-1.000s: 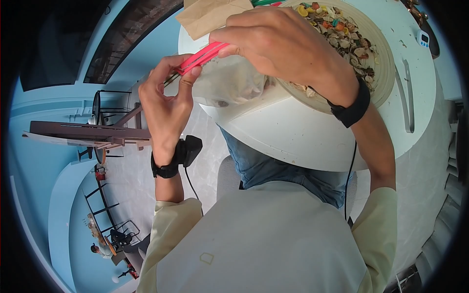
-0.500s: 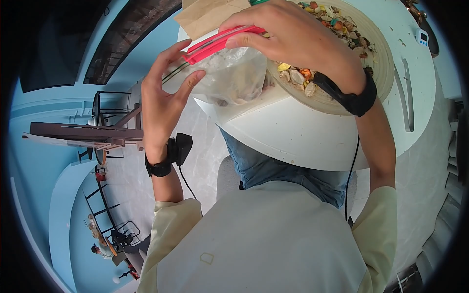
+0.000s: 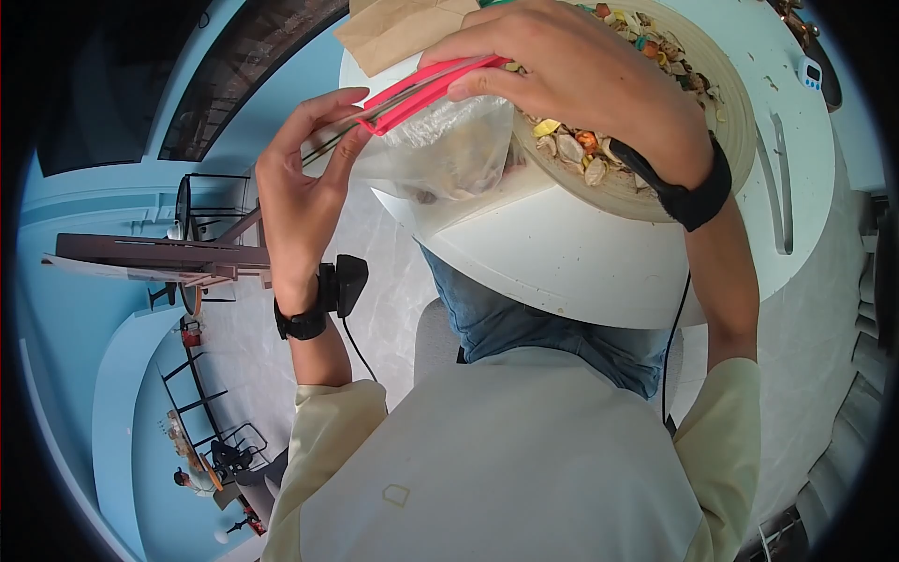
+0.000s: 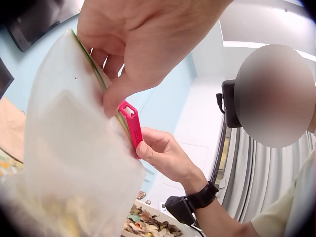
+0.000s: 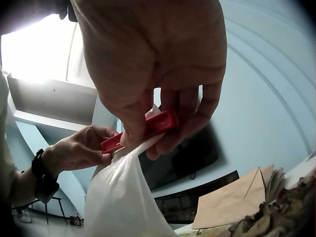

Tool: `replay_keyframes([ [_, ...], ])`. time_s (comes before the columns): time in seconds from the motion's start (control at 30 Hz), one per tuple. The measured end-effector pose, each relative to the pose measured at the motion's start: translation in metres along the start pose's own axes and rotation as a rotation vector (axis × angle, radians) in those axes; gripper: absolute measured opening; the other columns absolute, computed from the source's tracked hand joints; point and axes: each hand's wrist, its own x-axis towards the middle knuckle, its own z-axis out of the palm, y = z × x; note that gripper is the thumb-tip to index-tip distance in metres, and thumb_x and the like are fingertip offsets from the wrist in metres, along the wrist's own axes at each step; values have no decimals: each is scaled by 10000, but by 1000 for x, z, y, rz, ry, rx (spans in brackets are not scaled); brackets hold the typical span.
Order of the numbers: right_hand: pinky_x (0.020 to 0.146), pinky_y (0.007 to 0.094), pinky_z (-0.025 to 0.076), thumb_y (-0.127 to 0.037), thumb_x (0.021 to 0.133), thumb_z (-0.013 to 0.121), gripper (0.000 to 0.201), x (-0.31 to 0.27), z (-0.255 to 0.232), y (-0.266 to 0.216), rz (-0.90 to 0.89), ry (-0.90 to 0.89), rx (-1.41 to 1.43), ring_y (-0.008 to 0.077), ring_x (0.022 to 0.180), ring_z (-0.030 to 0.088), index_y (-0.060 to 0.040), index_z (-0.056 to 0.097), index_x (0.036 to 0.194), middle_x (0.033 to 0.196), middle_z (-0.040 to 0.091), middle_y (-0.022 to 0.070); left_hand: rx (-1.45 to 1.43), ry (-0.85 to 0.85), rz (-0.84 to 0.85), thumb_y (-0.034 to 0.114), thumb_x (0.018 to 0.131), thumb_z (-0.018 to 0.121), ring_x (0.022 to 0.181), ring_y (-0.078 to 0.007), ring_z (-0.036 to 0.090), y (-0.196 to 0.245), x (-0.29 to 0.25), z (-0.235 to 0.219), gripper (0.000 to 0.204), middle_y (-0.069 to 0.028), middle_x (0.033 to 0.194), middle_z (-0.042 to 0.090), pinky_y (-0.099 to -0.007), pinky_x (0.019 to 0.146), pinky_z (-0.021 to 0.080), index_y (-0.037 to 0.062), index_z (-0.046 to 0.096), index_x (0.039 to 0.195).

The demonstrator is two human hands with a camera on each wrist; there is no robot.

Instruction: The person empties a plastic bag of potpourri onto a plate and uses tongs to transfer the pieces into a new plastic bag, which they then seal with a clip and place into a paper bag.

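Observation:
A clear plastic bag [image 3: 454, 155] with pale contents at its bottom hangs over the table edge, its top lined with a green strip [image 4: 91, 64]. Across that top lies a long pink-red bag clip [image 3: 426, 91]. My right hand [image 3: 590, 89] pinches the clip between thumb and fingers toward its right end. At the other side, my left hand [image 3: 304, 192] pinches the bag's top edge, its thumb right by the clip's near end. In the right wrist view the bag's film gathers below the clip [image 5: 163, 123].
A round tray [image 3: 740, 155] of mixed dried bits and peels lies on the white table [image 3: 562, 262], partly under my right forearm. Brown paper bag [image 3: 398, 37] lies behind. Metal tongs [image 3: 782, 192] and a small timer [image 3: 811, 73] are at the right.
The clip has moved right and up along the bag's top with my right hand. My left hand opened off the clip's end, then closed in on the bag's edge.

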Motion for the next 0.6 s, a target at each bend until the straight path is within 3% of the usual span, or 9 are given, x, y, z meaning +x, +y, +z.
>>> replay_keyframes([
  [0.1, 750, 400, 495, -206, 867, 654, 270, 0, 0, 4, 1, 0, 0, 336, 833, 636, -26, 658, 1067, 922, 667, 149, -59, 67, 28, -11, 856, 674, 934, -156, 654, 3, 1, 4, 224, -101, 1000, 694, -284, 866, 495, -15, 653, 1079],
  [0.3, 752, 400, 494, -207, 866, 654, 272, 1, 1, 5, 4, 3, -4, 336, 837, 635, -27, 657, 1070, 926, 667, 148, -101, 65, 110, -5, 853, 689, 901, -140, 634, -4, 2, 2, 174, -116, 967, 684, -268, 837, 483, -10, 584, 991],
  [0.4, 753, 400, 494, -207, 866, 654, 273, -1, 1, 3, 2, 3, -3, 337, 839, 635, -28, 657, 1072, 928, 667, 148, -131, 50, 46, -10, 860, 693, 952, -139, 618, -1, 0, 1, 208, -105, 986, 661, -271, 886, 456, 16, 529, 985],
  [0.6, 755, 401, 493, -207, 865, 655, 275, 0, 3, 3, 2, 3, -5, 337, 842, 634, -30, 657, 1075, 932, 667, 147, -48, 39, 74, 25, 846, 706, 871, -135, 610, -2, -1, 1, 186, -84, 936, 671, -276, 836, 462, 12, 555, 954],
])
